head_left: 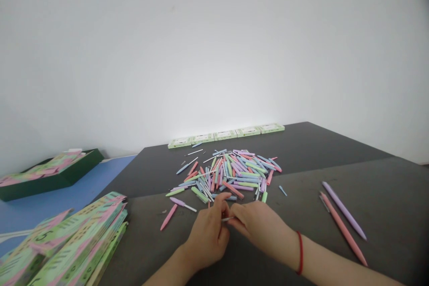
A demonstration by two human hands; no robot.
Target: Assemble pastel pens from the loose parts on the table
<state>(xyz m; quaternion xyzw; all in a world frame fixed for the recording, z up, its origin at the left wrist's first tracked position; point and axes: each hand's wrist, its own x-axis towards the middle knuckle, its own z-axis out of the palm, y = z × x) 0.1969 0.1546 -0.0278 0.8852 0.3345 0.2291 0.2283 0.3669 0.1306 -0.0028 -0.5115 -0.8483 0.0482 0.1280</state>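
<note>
My left hand [210,231] and my right hand [256,222] meet just in front of a pile of pen parts [231,172]. Both are closed, fingertips almost touching. Between them shows a short stretch of a thin whitish rod, like a pen refill [227,219]; its ends are hidden by the fingers. A red cord circles my right wrist. Left of my hands lie a pink pen barrel [168,217] and a purple pen half with a white refill [182,204]. A small blue pen piece [283,191] rests to the right of the pile.
At the right lie a purple pen [345,210] and a coral pen [343,228]. Several flat green-and-white boxes [225,135] line the table's back edge by the wall. Stacked printed cartons [67,246] occupy the left front; behind them a dark green tray [63,181] holds more.
</note>
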